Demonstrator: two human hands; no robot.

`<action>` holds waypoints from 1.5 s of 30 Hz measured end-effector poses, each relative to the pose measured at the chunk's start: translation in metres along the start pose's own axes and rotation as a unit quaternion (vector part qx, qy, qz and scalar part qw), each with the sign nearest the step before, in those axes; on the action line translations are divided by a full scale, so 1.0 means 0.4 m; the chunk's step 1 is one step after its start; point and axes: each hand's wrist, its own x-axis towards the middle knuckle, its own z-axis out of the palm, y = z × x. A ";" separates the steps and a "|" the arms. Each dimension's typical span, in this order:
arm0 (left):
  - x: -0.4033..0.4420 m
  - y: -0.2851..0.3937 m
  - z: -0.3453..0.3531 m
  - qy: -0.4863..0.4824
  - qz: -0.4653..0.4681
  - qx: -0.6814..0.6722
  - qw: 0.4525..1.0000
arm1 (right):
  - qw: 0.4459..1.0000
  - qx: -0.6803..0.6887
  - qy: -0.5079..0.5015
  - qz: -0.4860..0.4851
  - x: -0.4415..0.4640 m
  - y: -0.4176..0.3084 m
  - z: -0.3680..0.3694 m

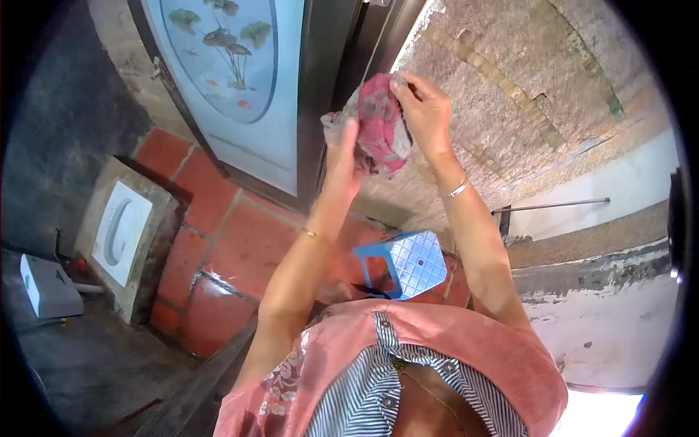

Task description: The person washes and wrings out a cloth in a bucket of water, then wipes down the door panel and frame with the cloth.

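A crumpled pink and grey cloth (380, 127), stained in patches, is held up in front of the door frame. My left hand (342, 160) grips its left side, thumb upright against the fabric and the other fingers mostly hidden behind. At the top right edge, my right hand (428, 113) pinches the cloth between thumb and fingertips. The cloth hangs bunched between both hands, well above the floor.
Left of the cloth stands a door (247, 138) with a lotus picture. A blue plastic stool (419, 264) sits on red floor tiles (240, 244) below my arms. At left are a squat toilet (122, 229) and a white cistern (51, 286); a rough wall (502, 87) rises at right.
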 end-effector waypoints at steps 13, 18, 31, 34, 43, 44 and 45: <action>0.224 -0.014 0.039 0.188 0.041 -0.127 0.973 | 0.955 -0.225 0.186 -0.060 0.137 0.064 0.124; 0.207 -0.048 -0.052 0.232 -0.007 -0.066 0.970 | 0.957 -0.251 0.133 0.057 0.049 0.132 0.173; 0.169 -0.008 0.029 0.204 -0.066 -0.145 0.966 | 0.957 -0.253 0.139 0.011 0.107 0.041 0.134; 0.193 -0.041 -0.006 0.189 -0.056 -0.096 0.976 | 0.963 -0.234 0.119 0.062 0.079 0.051 0.146; 0.178 -0.039 -0.031 0.188 -0.036 -0.138 0.972 | 0.952 -0.236 0.180 0.067 0.098 0.080 0.190; 0.170 -0.037 -0.038 0.190 -0.039 -0.135 0.972 | 0.954 -0.238 0.174 0.060 0.090 0.089 0.193; 0.168 -0.036 -0.039 0.193 -0.043 -0.130 0.972 | 0.955 -0.239 0.169 0.048 0.091 0.099 0.188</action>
